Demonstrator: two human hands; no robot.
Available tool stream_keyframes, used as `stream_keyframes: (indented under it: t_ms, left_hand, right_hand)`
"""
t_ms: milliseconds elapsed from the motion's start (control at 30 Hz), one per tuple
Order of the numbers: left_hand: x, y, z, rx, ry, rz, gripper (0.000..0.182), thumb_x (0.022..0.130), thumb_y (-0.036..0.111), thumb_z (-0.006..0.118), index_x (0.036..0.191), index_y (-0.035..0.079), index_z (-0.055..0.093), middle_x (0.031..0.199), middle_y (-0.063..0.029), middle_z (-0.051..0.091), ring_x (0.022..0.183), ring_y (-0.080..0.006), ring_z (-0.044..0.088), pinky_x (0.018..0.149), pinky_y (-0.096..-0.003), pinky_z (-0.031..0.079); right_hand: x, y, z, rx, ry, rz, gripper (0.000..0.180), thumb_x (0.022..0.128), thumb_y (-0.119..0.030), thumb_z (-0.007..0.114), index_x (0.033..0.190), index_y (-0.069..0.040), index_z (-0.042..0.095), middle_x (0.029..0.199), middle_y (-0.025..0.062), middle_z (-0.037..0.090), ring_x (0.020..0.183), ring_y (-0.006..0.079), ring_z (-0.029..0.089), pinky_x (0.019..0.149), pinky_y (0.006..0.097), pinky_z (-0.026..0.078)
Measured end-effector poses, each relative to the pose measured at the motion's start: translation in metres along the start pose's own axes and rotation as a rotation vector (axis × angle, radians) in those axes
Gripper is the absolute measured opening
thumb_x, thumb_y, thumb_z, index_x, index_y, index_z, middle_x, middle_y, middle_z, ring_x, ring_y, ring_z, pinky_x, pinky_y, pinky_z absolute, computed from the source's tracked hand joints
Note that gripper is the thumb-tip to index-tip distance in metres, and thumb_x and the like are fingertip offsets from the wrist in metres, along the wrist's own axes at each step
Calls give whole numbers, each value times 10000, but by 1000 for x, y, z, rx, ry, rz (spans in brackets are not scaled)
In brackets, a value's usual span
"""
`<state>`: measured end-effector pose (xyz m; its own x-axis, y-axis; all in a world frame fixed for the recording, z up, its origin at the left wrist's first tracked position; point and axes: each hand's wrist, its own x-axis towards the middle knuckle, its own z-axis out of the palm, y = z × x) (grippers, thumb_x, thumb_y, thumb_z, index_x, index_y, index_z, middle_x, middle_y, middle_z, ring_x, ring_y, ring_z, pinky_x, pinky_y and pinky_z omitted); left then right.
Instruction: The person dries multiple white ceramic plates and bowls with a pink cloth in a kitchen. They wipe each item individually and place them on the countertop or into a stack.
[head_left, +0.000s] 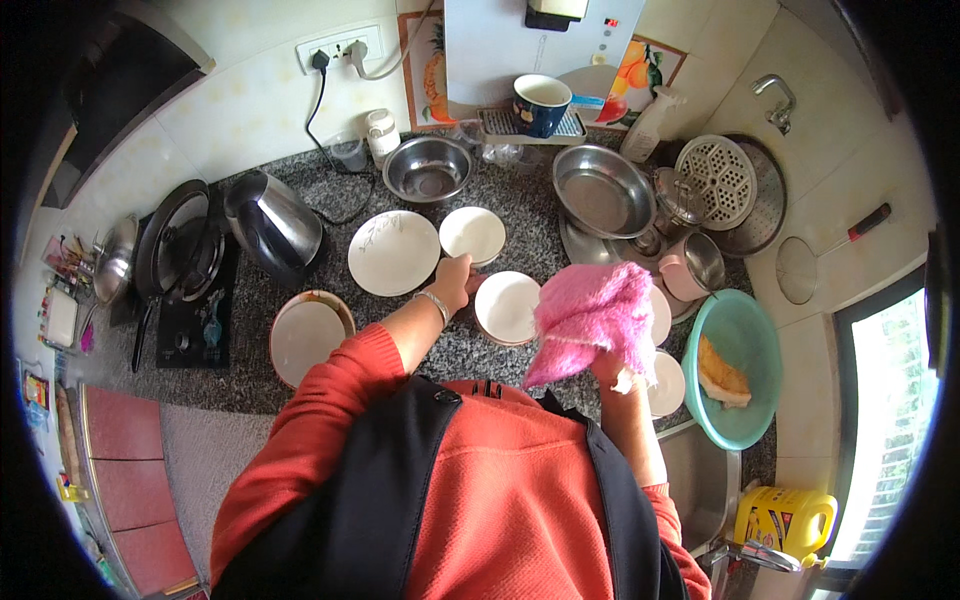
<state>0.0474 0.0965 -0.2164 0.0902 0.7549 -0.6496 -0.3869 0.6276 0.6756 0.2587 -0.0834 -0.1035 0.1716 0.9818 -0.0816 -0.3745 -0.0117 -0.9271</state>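
My left hand (452, 283) grips the near rim of a small white bowl (472, 231) on the granite counter, thumb at the edge. My right hand (611, 367) is closed around a fluffy pink cloth (596, 315), which hangs over most of its fingers. Between my hands is a second white bowl (508, 306). A white plate (394, 253) with a grey leaf pattern lies left of the first bowl. Partly behind the cloth and my right wrist are two more white bowls, one farther (660, 315) and one nearer (666, 384).
Steel basins (427, 171) (604, 191) stand farther back. A green plastic basin (731, 300) holding a yellow sponge sits right, above the sink (697, 487). An electric kettle (274, 225), a brown-rimmed dish (311, 337) and a pan (176, 240) on the stove are left.
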Motion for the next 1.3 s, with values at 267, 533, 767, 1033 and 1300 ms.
stream_keyframes:
  t_ms: [267,533,767,1033,1300]
  left_hand:
    - [-36,30,29,23,-378,358,477,850,38,432,1319,-13,365,1255,-214,516,1073,-357,590,843,-501,566]
    - [-137,19,146,300,-890,309,379,841,167,562,1158,26,411,1120,-146,530,974,-255,623,609,-402,623]
    - [-264,-97,255,770,-1523,866,502,789,43,663,1245,101,462,1130,-88,532,1077,-194,524,920,-349,450]
    - [-312,-130,278,624,-1525,1647,612,725,177,759,1280,140,501,1082,-153,492,975,-343,560,792,-413,509]
    - [-266,-72,223,822,-1308,1606,601,831,396,673,1316,80,509,1011,-172,461,899,-306,475,807,-397,430]
  right_hand:
    - [-34,-3,0,-9,70,-31,208,686,-201,738,855,-99,672,869,71,654,878,260,614,797,339,479]
    - [-114,-20,-9,-191,324,-223,209,687,-207,742,855,-103,674,869,71,655,883,261,614,802,338,478]
    - [-211,-48,-19,-823,776,-352,210,688,-213,745,854,-106,676,869,71,656,888,262,615,807,336,477]
    - [-226,-50,-71,-576,1085,-703,340,781,-325,672,1029,-96,636,1060,113,626,1034,292,572,896,384,448]
    - [-139,-39,-82,-930,838,-775,524,920,-391,535,1317,-51,496,1316,131,521,1235,328,473,1061,427,331]
